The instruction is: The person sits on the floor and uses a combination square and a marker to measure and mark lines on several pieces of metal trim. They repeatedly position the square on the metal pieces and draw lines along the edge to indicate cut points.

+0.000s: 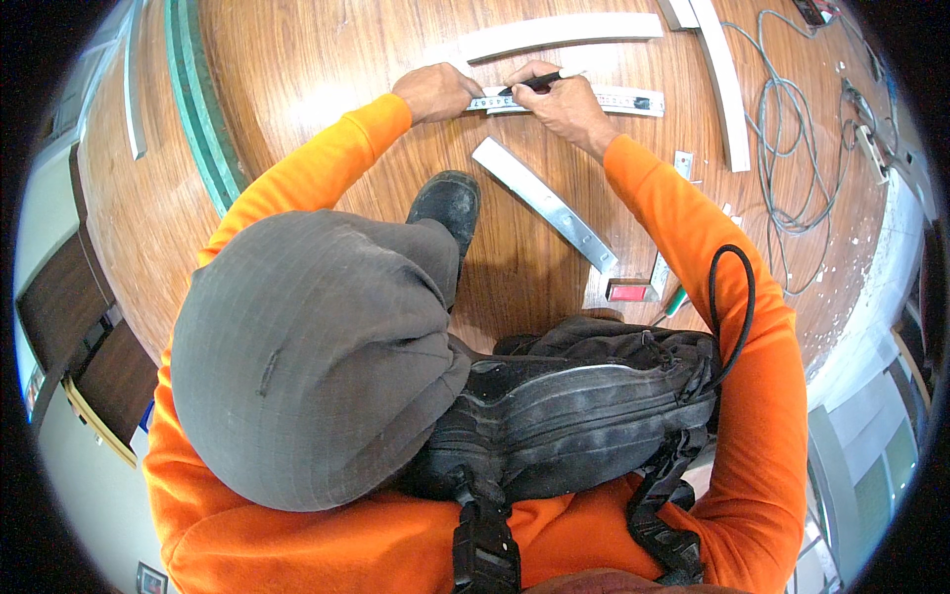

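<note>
I crouch on a wooden floor (pixel 327 69) in orange sleeves and grey trousers. My left hand (pixel 436 91) presses down on the left end of a metal ruler (pixel 604 100) that lies across a light strip. My right hand (pixel 560 97) grips a black pen (pixel 535 82), its tip touching the ruler's edge. A flat aluminium bar (pixel 542 202) lies diagonally just below my hands, next to my black shoe (pixel 447 201).
A long white strip (pixel 559 33) lies beyond the ruler and another curved strip (pixel 722 84) at right. Grey cable (pixel 792 148) coils at far right. A small red-faced tool (pixel 630 291) and a green-handled tool (pixel 676 302) lie near my right knee. A black bag (pixel 584 406) hangs at my waist.
</note>
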`<state>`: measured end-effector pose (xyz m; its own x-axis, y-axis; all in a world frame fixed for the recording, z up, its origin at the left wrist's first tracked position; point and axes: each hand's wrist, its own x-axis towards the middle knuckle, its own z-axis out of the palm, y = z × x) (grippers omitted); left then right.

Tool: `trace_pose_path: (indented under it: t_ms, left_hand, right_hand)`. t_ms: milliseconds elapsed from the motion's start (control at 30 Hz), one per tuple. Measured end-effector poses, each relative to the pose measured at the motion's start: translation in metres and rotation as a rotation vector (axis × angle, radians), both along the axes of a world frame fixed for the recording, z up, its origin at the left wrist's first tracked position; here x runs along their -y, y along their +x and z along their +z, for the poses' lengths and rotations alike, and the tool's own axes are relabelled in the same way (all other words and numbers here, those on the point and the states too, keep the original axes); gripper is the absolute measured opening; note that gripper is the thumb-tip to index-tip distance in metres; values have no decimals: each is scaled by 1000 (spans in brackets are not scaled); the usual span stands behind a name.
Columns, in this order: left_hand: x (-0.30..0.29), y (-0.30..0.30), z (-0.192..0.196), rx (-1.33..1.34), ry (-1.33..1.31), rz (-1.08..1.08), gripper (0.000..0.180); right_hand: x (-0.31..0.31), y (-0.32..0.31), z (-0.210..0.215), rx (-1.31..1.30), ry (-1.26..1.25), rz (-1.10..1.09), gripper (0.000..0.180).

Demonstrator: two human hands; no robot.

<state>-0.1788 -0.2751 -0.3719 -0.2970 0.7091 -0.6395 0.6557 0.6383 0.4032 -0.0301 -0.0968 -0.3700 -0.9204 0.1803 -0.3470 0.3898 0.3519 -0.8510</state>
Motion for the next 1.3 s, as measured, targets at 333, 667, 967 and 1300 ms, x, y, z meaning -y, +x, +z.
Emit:
trace_pose_path:
  t_ms: [333,667,967,1300]
  left_hand:
    - [2,2,18,-9,52,49,40]
    - [43,23,51,-177,348,408,47]
    - [101,22,-20,-501,380,89,39]
    - [-101,18,100,-233,368,-689,42]
  right_hand:
    - [-16,2,14,-132,-350,-405,30]
    - [-192,144,119,-262,558,-393,34]
    - [-9,403,34,859,369,-624,58]
    - [39,390,10,770,284,-1069,74]
